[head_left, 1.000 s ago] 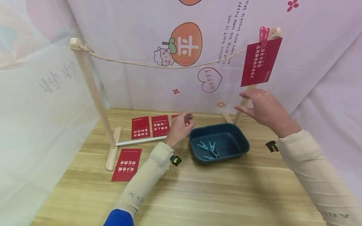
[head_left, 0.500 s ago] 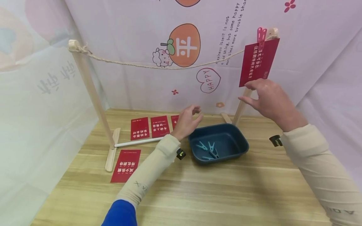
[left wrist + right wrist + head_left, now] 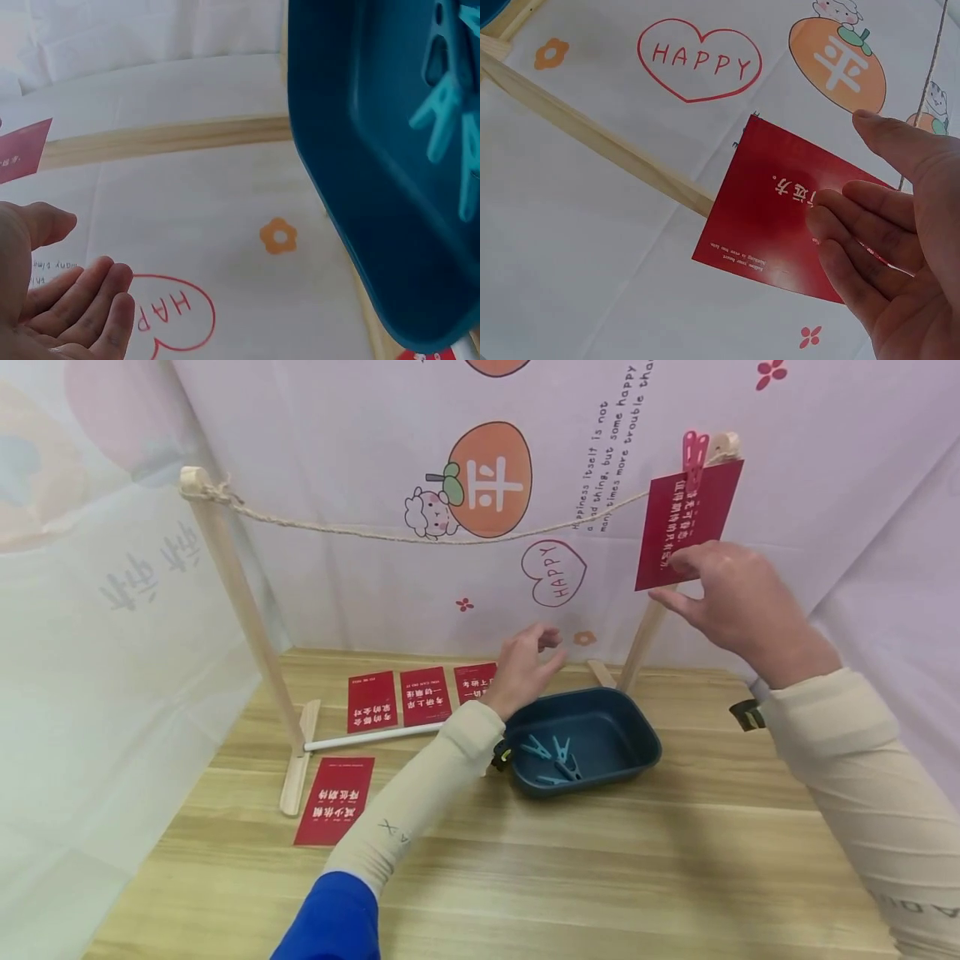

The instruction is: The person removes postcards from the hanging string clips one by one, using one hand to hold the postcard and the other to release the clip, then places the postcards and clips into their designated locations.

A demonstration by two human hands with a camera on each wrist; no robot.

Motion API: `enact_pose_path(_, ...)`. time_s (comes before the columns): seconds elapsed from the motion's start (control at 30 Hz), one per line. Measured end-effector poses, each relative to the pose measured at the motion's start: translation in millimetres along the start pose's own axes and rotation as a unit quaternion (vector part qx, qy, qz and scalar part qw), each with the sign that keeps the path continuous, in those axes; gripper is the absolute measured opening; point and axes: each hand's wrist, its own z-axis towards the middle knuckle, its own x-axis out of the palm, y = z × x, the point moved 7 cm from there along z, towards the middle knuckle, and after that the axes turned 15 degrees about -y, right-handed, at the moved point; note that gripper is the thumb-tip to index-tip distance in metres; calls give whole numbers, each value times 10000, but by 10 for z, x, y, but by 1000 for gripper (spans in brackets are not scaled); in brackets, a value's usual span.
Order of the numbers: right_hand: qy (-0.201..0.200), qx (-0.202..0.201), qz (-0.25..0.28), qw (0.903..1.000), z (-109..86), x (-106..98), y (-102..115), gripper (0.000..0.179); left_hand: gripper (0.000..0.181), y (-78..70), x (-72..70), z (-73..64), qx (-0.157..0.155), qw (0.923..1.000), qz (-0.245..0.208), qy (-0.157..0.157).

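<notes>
A red card (image 3: pixel 678 527) with white lettering hangs from the right end of a rope (image 3: pixel 352 530), held by a pink clothespin (image 3: pixel 695 460). My right hand (image 3: pixel 738 602) is in front of the card's lower edge, fingers loosely bent and apart from the thumb, holding nothing. In the right wrist view the fingers overlap the card (image 3: pixel 780 217); whether they touch it I cannot tell. My left hand (image 3: pixel 525 668), empty with relaxed fingers, hovers over the back left rim of a dark blue basin (image 3: pixel 645 735). Several teal clothespins (image 3: pixel 562 749) lie in the basin.
Wooden posts (image 3: pixel 243 602) carry the rope at both ends. Behind a white rod (image 3: pixel 375 735) lie red cards (image 3: pixel 424 696) in a row. Another red card (image 3: pixel 334 802) lies in front of the rod at left. A printed white cloth (image 3: pixel 360 593) stands behind.
My right hand has risen from below the hanging card to overlap its lower part. My left hand has moved right and away from me, uncovering the third card in the row.
</notes>
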Motion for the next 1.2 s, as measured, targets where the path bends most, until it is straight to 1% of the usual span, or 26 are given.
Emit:
enact_pose_path(0.07,2,58,-2,10000,19,-23,-11,53,36,-40,33,30,16,10000,-37,-24)
enact_pose_path(0.2,-185,44,33,9998,49,-79,-19,48,35,-128,91,79,47,9999,-107,-6)
enact_pose_path(0.3,-285,60,35,9996,67,-121,-20,46,37,-199,126,107,111,9999,-28,31)
enact_pose_path(0.47,-287,82,-17,9996,87,-158,-25,49,37,-314,155,163,309,9995,112,-3)
enact_pose_path(0.57,-329,73,-26,9994,106,-183,-23,49,37,-390,172,224,393,9991,158,1)
enact_pose_path(0.7,-378,65,-60,9992,137,-238,-32,49,38,-502,224,322,375,9989,256,81)
enact_pose_path(0.77,-394,56,-77,9992,149,-272,-34,48,39,-547,263,356,302,9991,270,110)
enact_pose_path(1.0,-329,303,-46,9990,213,-351,-59,50,38,-661,371,465,64,9997,235,25)
enact_pose_path(1.2,-349,486,62,9982,260,-378,-81,50,39,-772,411,568,145,9996,258,-31)
